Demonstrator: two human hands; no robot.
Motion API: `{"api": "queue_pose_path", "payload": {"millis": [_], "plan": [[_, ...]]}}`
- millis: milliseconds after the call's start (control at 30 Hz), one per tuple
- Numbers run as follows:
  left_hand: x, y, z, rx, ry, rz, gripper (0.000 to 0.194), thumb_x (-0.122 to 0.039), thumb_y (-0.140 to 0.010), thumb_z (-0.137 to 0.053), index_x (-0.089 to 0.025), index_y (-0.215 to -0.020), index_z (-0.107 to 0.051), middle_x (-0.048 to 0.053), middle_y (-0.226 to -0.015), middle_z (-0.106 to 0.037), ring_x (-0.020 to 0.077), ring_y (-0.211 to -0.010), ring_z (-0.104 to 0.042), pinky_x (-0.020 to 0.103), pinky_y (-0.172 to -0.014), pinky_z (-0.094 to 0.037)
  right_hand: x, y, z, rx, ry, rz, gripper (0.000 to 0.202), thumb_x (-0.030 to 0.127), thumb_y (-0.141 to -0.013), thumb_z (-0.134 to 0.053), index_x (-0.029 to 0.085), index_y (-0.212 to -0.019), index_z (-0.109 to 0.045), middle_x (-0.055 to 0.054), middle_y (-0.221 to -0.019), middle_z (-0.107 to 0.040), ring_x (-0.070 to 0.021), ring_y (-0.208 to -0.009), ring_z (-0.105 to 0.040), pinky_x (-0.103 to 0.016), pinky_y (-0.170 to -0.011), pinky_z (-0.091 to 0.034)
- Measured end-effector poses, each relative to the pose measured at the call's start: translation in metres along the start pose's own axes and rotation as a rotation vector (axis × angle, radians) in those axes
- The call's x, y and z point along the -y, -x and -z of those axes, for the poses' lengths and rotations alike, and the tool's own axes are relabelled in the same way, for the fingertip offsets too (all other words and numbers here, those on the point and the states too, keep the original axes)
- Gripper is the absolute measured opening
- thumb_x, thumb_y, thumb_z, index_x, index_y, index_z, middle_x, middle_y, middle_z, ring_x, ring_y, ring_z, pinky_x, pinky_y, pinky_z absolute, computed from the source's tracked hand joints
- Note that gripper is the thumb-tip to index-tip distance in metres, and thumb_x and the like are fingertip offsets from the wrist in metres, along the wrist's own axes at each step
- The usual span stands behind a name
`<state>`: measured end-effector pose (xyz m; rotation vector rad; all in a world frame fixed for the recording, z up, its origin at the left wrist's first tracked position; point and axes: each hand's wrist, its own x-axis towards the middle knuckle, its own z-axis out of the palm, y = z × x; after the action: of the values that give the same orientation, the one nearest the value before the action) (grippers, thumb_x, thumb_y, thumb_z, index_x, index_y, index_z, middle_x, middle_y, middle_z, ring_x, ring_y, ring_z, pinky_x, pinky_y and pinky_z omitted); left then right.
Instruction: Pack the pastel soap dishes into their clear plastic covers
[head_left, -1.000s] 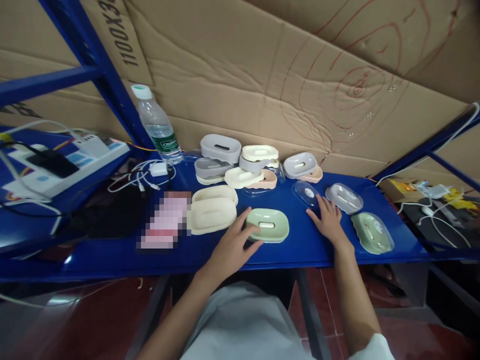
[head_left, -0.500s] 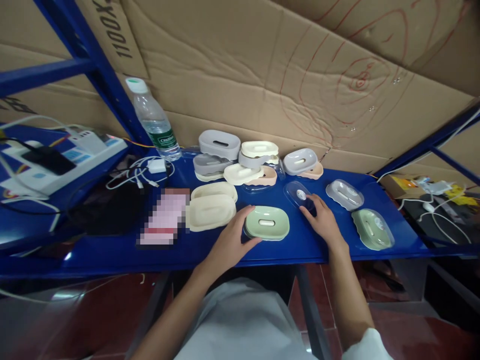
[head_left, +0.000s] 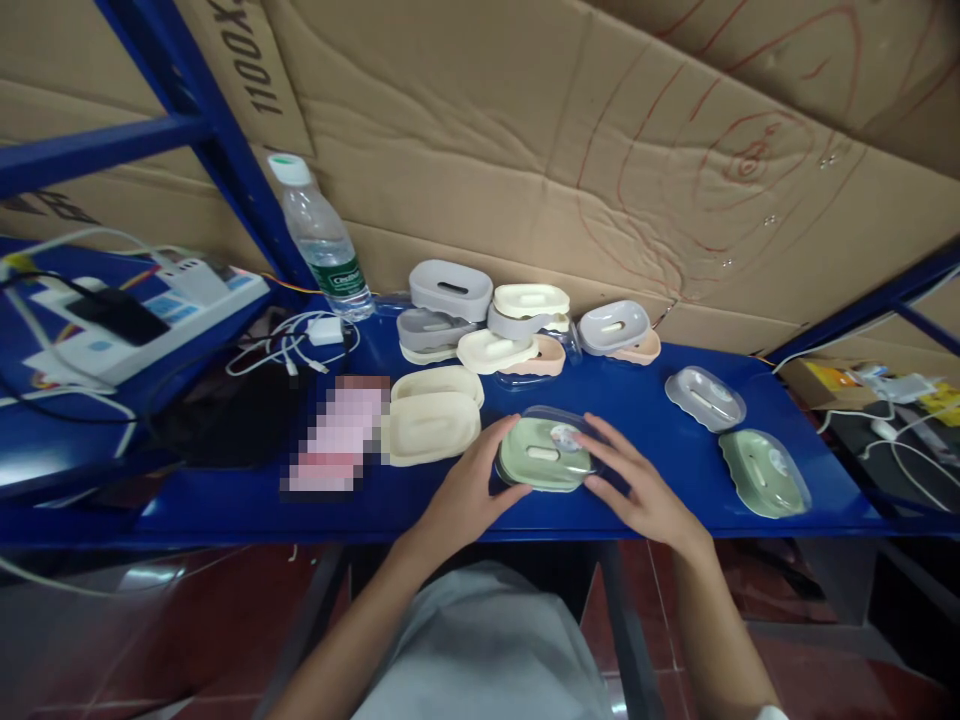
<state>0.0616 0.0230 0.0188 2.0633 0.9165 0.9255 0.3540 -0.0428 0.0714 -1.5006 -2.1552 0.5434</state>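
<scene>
A green soap dish (head_left: pixel 536 468) with a slot in its middle stands on the blue table in front of me. My left hand (head_left: pixel 480 475) grips its left end, thumb at the near side and fingers at the far side. Over the dish lies a clear plastic lid (head_left: pixel 592 450) with a round sticker, a little offset to the right. My right hand (head_left: pixel 637 485) holds this lid by its right end, fingers on top and thumb at the near edge. Whether the lid is seated on the rim I cannot tell.
Grey, cream and peach soap dishes (head_left: pixel 450 290) are piled at the back. Two cream trays (head_left: pixel 435 428) lie left of my left hand. Lidded grey (head_left: pixel 705 398) and green (head_left: pixel 763 472) dishes sit at right. A water bottle (head_left: pixel 330 250), cables and a power strip (head_left: pixel 150 325) stand left.
My right hand has picked the clear lid up from the table behind the dish and brought it left and nearer, over the green dish. My left hand keeps its grip on the dish.
</scene>
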Motion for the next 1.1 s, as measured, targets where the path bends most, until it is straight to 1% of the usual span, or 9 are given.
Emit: {"api": "queue_pose_path", "payload": {"millis": [100, 300, 467, 567, 633, 700, 800, 900, 1100], "plan": [[0.0, 0.0, 0.001, 0.007, 0.025, -0.01, 0.09, -0.022, -0.093, -0.079, -0.033, -0.167, -0.028, 0.013, -0.168, -0.046, 0.0304, -0.152, -0.052, 0.051, -0.124, -0.046, 0.014, -0.004, -0.014, 0.065, -0.001, 0.032, 0.05, 0.043, -0.108, -0.055, 0.037, -0.158, -0.051, -0.003, -0.179, -0.026, -0.0288, -0.163, -0.031, -0.05, -0.128, -0.041], [0.001, 0.0, 0.0, 0.002, 0.005, -0.035, 0.088, -0.02, -0.093, -0.078, -0.033, -0.165, -0.03, 0.014, -0.165, -0.049, 0.0294, -0.153, -0.05, 0.051, -0.126, -0.045, 0.006, -0.012, -0.041, -0.072, 0.124, 0.072, 0.051, 0.048, -0.102, -0.068, 0.034, -0.149, -0.057, -0.011, -0.171, -0.038, -0.0323, -0.159, -0.039, -0.055, -0.124, -0.047], [-0.011, 0.008, 0.005, 0.005, -0.208, -0.093, 0.077, -0.02, -0.097, -0.072, -0.034, -0.164, -0.035, 0.013, -0.175, -0.033, 0.0298, -0.159, -0.041, 0.048, -0.124, -0.047, 0.004, -0.004, -0.048, -0.148, 0.216, 0.085, 0.052, 0.048, -0.102, -0.067, 0.037, -0.152, -0.054, -0.012, -0.168, -0.042, -0.0345, -0.156, -0.043, -0.058, -0.121, -0.049], [-0.014, 0.017, 0.019, -0.159, -0.44, -0.154, 0.063, -0.021, -0.101, -0.066, -0.033, -0.159, -0.044, 0.014, -0.168, -0.044, 0.0329, -0.154, -0.047, 0.053, -0.122, -0.048, -0.009, 0.012, -0.043, -0.248, 0.266, -0.007, 0.051, 0.047, -0.102, -0.066, 0.036, -0.151, -0.054, -0.012, -0.166, -0.044, -0.0356, -0.154, -0.045, -0.059, -0.12, -0.049], [-0.01, 0.023, 0.033, -0.328, -0.587, -0.128, 0.055, -0.022, -0.101, -0.066, -0.031, -0.154, -0.051, 0.017, -0.161, -0.051, 0.0379, -0.15, -0.051, 0.059, -0.118, -0.049, -0.027, 0.026, -0.035, -0.349, 0.326, -0.069, 0.051, 0.048, -0.102, -0.065, 0.034, -0.15, -0.054, -0.012, -0.165, -0.046, -0.0376, -0.154, -0.044, -0.063, -0.122, -0.045], [-0.003, 0.028, 0.046, -0.406, -0.691, -0.074, 0.049, -0.025, -0.1, -0.069, -0.028, -0.147, -0.057, 0.02, -0.158, -0.053, 0.0432, -0.147, -0.052, 0.065, -0.114, -0.049, -0.051, 0.039, -0.022, -0.44, 0.425, -0.124, 0.051, 0.05, -0.102, -0.062, 0.033, -0.15, -0.055, -0.013, -0.165, -0.045, -0.0405, -0.155, -0.042, -0.066, -0.123, -0.041], [0.006, 0.032, 0.057, -0.356, -0.778, -0.016, 0.039, -0.027, -0.099, -0.068, -0.025, -0.138, -0.065, 0.021, -0.158, -0.054, 0.046, -0.145, -0.053, 0.067, -0.111, -0.049, -0.081, 0.051, 0.002, -0.534, 0.627, -0.25, 0.055, 0.053, -0.104, -0.056, 0.031, -0.154, -0.054, -0.014, -0.173, -0.034, -0.0455, -0.156, -0.037, -0.072, -0.12, -0.037], [0.008, 0.031, 0.052, -0.278, -0.807, -0.007, 0.032, -0.025, -0.1, -0.066, -0.024, -0.133, -0.07, 0.019, -0.155, -0.059, 0.0438, -0.141, -0.058, 0.064, -0.108, -0.05, -0.092, 0.048, 0.015, -0.585, 0.771, -0.361, 0.064, 0.054, -0.105, -0.052, 0.028, -0.163, -0.044, -0.018, -0.177, -0.024, -0.0485, -0.158, -0.033, -0.074, -0.116, -0.037], [-0.011, 0.03, 0.016, -0.093, -0.7, -0.077, 0.031, -0.024, -0.105, -0.059, -0.025, -0.133, -0.072, 0.015, -0.153, -0.062, 0.0387, -0.138, -0.061, 0.066, -0.113, -0.045, -0.085, 0.014, 0.001, -0.311, 0.765, -0.189, 0.052, 0.051, -0.109, -0.045, 0.03, -0.156, -0.054, -0.014, -0.169, -0.044, -0.0383, -0.157, -0.039, -0.067, -0.123, -0.031]]}}
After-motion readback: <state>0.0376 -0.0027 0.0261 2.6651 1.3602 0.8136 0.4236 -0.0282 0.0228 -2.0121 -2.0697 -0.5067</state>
